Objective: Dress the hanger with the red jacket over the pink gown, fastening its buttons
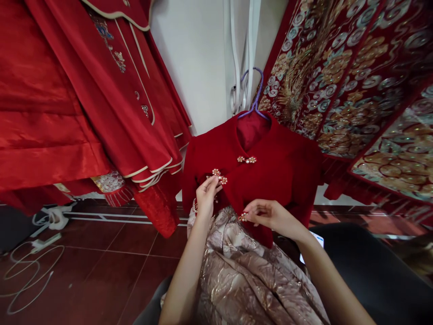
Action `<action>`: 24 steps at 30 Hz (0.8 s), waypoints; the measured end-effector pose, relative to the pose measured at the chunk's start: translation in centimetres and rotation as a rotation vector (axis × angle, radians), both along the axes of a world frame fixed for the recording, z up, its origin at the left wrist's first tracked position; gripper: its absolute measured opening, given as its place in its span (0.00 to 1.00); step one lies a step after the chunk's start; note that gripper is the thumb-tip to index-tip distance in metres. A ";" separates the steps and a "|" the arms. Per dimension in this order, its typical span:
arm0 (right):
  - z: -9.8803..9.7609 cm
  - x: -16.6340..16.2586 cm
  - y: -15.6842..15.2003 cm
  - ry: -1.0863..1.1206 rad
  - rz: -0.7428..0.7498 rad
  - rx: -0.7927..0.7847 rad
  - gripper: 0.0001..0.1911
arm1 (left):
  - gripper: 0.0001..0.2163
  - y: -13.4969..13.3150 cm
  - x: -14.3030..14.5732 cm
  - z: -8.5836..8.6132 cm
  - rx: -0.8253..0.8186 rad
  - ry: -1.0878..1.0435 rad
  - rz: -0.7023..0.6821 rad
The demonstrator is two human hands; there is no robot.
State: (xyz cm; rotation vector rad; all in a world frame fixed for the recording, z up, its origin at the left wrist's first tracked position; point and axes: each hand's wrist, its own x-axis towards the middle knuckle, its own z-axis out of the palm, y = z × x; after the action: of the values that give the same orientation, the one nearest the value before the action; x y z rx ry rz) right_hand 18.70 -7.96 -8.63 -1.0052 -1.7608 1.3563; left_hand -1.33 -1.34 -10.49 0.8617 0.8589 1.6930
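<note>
A short dark red jacket (270, 167) hangs on a purple hanger (253, 90) in front of me, over a champagne brocade skirt (243, 271). Three pearl-and-gold clasps run down its slanted front: a top clasp (246, 160), a middle clasp (219, 176) and a lowest clasp (242, 217). My left hand (206, 195) pinches the jacket's edge at the middle clasp. My right hand (270, 215) is closed on the front flap, fingertips at the lowest clasp.
Red embroidered gowns (84, 99) hang at the left and patterned red-and-gold garments (355, 81) at the right. White cables and a power adapter (37, 248) lie on the dark red tile floor. A black chair or bag (379, 271) sits at lower right.
</note>
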 end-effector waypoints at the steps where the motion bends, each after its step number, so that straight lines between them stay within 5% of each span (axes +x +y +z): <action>1: 0.1 0.3 -0.1 0.015 -0.015 -0.002 0.13 | 0.16 0.1 0.1 0.1 0.003 -0.030 -0.021; 18: -0.8 -0.7 -0.5 0.080 -0.079 0.003 0.13 | 0.15 0.0 0.8 0.8 -0.108 0.009 0.008; 24: 0.4 1.2 -1.2 -0.041 0.054 -0.018 0.14 | 0.17 0.2 2.2 3.3 -0.040 0.251 -0.106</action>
State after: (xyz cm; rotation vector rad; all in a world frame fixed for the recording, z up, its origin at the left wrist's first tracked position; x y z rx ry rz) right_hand 19.90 -9.21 -8.21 -1.0084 -1.8207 1.3969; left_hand 0.83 -1.09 -7.24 1.0888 0.9928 1.4911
